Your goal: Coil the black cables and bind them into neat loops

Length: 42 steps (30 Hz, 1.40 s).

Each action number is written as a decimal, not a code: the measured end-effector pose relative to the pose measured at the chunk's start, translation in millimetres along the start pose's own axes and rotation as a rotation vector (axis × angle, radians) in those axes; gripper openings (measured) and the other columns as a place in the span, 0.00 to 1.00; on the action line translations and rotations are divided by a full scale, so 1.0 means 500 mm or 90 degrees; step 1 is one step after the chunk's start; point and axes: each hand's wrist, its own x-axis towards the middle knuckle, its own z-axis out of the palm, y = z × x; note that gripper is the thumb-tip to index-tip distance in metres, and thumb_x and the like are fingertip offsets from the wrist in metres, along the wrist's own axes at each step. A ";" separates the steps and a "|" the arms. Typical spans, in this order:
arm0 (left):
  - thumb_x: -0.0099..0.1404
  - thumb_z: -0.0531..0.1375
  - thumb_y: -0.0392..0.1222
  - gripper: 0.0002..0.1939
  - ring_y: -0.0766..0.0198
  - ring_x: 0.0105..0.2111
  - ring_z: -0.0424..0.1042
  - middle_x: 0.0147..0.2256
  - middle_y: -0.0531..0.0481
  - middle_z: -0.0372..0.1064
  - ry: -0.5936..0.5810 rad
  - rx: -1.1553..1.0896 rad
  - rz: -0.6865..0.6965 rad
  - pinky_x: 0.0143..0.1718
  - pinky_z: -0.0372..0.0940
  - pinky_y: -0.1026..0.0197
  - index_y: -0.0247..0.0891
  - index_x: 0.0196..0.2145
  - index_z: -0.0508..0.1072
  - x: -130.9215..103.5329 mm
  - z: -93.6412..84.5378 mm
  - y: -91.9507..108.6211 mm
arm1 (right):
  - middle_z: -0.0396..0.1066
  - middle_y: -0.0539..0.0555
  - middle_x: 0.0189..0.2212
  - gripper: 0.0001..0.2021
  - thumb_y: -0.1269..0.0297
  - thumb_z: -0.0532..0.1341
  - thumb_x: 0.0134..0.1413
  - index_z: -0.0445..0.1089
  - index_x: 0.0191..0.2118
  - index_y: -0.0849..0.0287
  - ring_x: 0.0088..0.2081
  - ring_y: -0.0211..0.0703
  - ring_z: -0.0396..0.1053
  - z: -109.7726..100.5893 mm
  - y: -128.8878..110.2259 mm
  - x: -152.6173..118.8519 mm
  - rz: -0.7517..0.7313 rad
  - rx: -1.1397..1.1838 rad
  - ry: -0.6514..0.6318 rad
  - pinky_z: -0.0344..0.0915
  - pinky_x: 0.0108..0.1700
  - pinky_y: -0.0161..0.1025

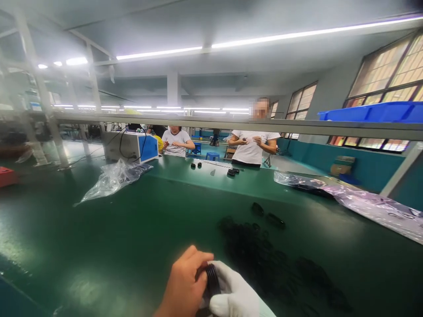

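My bare left hand (187,279) and my right hand (236,288), in a white glove, meet at the bottom centre. Between them is a stack of thin black rings (212,279) pressed side by side. My left thumb and fingers close on its near left side, while the gloved thumb and fingers wrap it from the right. The lower end of the stack is partly hidden by both hands. To the right of my hands lies a dark, blurred pile of loose black rings (254,251) on the green table (125,233).
Two bundles of black rings (275,220) lie beyond the pile. A clear plastic bag (114,178) and a blue-white machine (132,146) stand at back left. Plastic sheeting (373,207) covers the right side. A rail (211,123) carries a blue tray (373,112). Two people (253,145) work opposite.
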 end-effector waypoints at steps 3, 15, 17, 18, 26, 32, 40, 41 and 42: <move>0.52 0.50 0.24 0.19 0.67 0.29 0.68 0.29 0.52 0.65 -0.020 -0.014 -0.005 0.30 0.60 0.67 0.39 0.32 0.76 0.017 -0.004 0.008 | 0.65 0.55 0.40 0.24 0.66 0.69 0.41 0.65 0.48 0.60 0.39 0.42 0.67 0.022 -0.013 -0.003 0.011 0.069 -0.001 0.64 0.37 0.38; 0.52 0.63 0.39 0.24 0.56 0.45 0.68 0.48 0.46 0.69 -0.366 -0.443 -0.118 0.48 0.61 0.57 0.40 0.49 0.72 0.054 -0.094 -0.013 | 0.68 0.64 0.42 0.22 0.59 0.57 0.53 0.66 0.47 0.74 0.39 0.45 0.70 0.008 -0.005 -0.004 0.140 0.377 -0.104 0.63 0.42 0.39; 0.51 0.64 0.39 0.22 0.54 0.45 0.68 0.44 0.46 0.72 -0.355 -0.427 -0.134 0.49 0.61 0.56 0.38 0.46 0.74 0.053 -0.091 -0.014 | 0.68 0.62 0.39 0.19 0.59 0.57 0.54 0.67 0.44 0.73 0.36 0.42 0.69 0.018 -0.008 -0.003 0.141 0.317 -0.049 0.63 0.39 0.37; 0.51 0.64 0.39 0.21 0.54 0.45 0.68 0.43 0.47 0.72 -0.337 -0.375 -0.146 0.49 0.60 0.55 0.38 0.45 0.75 0.053 -0.089 -0.013 | 0.68 0.59 0.37 0.18 0.61 0.59 0.52 0.67 0.45 0.70 0.35 0.41 0.69 0.022 -0.009 -0.002 0.125 0.249 -0.011 0.62 0.37 0.36; 0.55 0.55 0.30 0.20 0.62 0.38 0.69 0.40 0.50 0.70 -0.139 -0.148 -0.102 0.41 0.63 0.62 0.41 0.46 0.73 0.025 -0.064 -0.008 | 0.64 0.54 0.38 0.22 0.63 0.69 0.38 0.64 0.41 0.62 0.31 0.35 0.66 0.027 0.002 -0.001 0.039 0.099 0.076 0.59 0.32 0.33; 0.54 0.52 0.27 0.17 0.64 0.32 0.69 0.31 0.51 0.69 -0.032 -0.101 -0.053 0.35 0.62 0.64 0.39 0.35 0.76 0.005 -0.019 -0.012 | 0.65 0.57 0.40 0.29 0.61 0.72 0.36 0.64 0.46 0.64 0.36 0.40 0.68 0.037 -0.005 0.001 0.034 0.098 0.012 0.60 0.36 0.36; 0.54 0.55 0.31 0.15 0.62 0.33 0.69 0.33 0.51 0.70 -0.062 -0.108 -0.140 0.35 0.63 0.61 0.39 0.38 0.76 0.020 -0.028 -0.008 | 0.66 0.55 0.35 0.17 0.67 0.65 0.48 0.66 0.44 0.64 0.38 0.40 0.67 0.026 -0.013 -0.008 0.068 0.209 -0.007 0.61 0.41 0.38; 0.54 0.56 0.33 0.15 0.62 0.32 0.69 0.34 0.50 0.70 -0.087 -0.142 -0.161 0.34 0.63 0.61 0.38 0.40 0.75 0.025 -0.037 -0.006 | 0.66 0.55 0.37 0.16 0.66 0.64 0.49 0.66 0.45 0.64 0.39 0.41 0.67 0.020 -0.014 -0.010 0.081 0.231 -0.009 0.61 0.44 0.39; 0.55 0.57 0.36 0.16 0.62 0.32 0.68 0.35 0.49 0.70 -0.107 -0.176 -0.178 0.32 0.63 0.61 0.37 0.42 0.74 0.031 -0.047 -0.003 | 0.67 0.56 0.38 0.17 0.65 0.63 0.50 0.66 0.46 0.65 0.41 0.43 0.68 0.015 -0.016 -0.012 0.095 0.258 -0.016 0.62 0.46 0.41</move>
